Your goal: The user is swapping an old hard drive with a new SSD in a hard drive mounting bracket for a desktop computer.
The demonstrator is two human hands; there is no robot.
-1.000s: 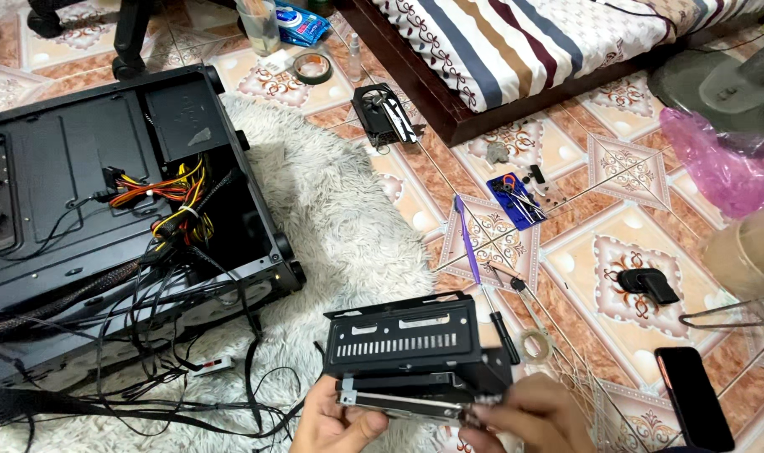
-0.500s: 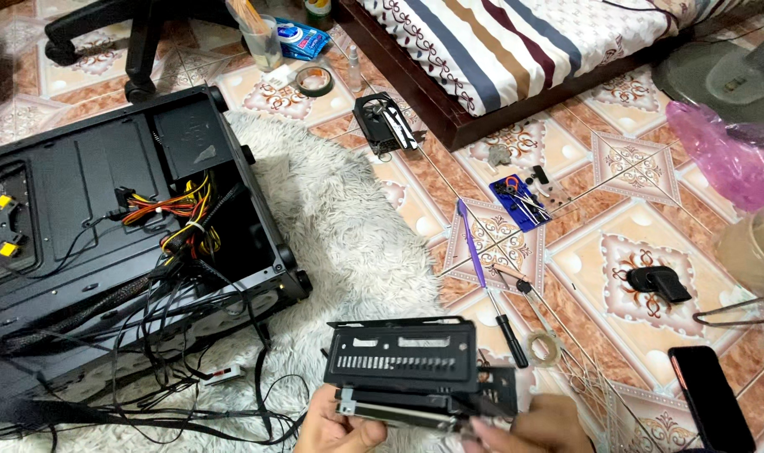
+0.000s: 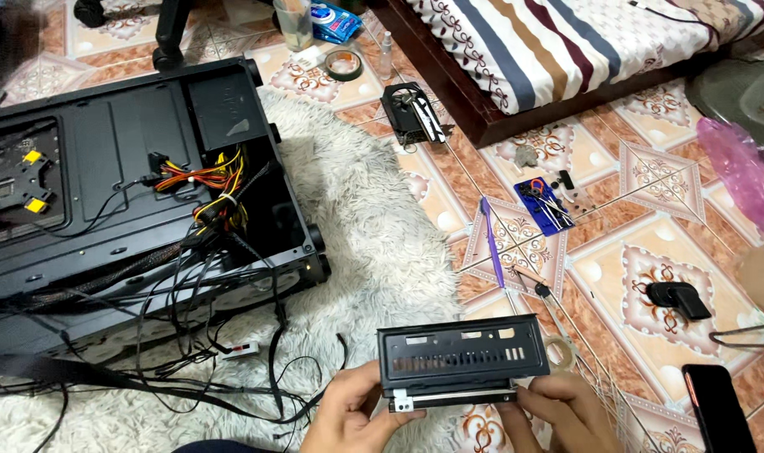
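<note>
The bracket (image 3: 462, 361), a black metal drive cage with a row of slots on its upper face and a silver strip along its lower edge, sits low in the view, held over the seam where the rug (image 3: 382, 226) meets the floor (image 3: 650, 201). What the cage holds inside cannot be made out; only its top face and front lip show.

The left hand (image 3: 353, 411) grips the cage's left end, thumb laid along the lower front edge and the other fingers curled underneath, mostly hidden by the metal. The right hand (image 3: 558, 411) holds the right end, thumb on the lower edge near the silver strip, fingers folded together below; its knuckles are partly cut off by the bottom of the frame. Both wrists run out of view.

Just beyond the cage, a screwdriver (image 3: 545, 295) and a tape ring (image 3: 558, 352) lie on the tiles, the ring partly covered by the cage's corner. A purple tool (image 3: 491, 243) lies farther up, with a blue kit (image 3: 543, 205) of small bits near it. A phone (image 3: 722, 411) lies at the lower right, its end cut off.

To the left, the PC case (image 3: 139, 193) lies open on its side, cables (image 3: 197, 335) spilling onto the rug. A cooler (image 3: 411, 113) sits by the bed (image 3: 566, 50).
</note>
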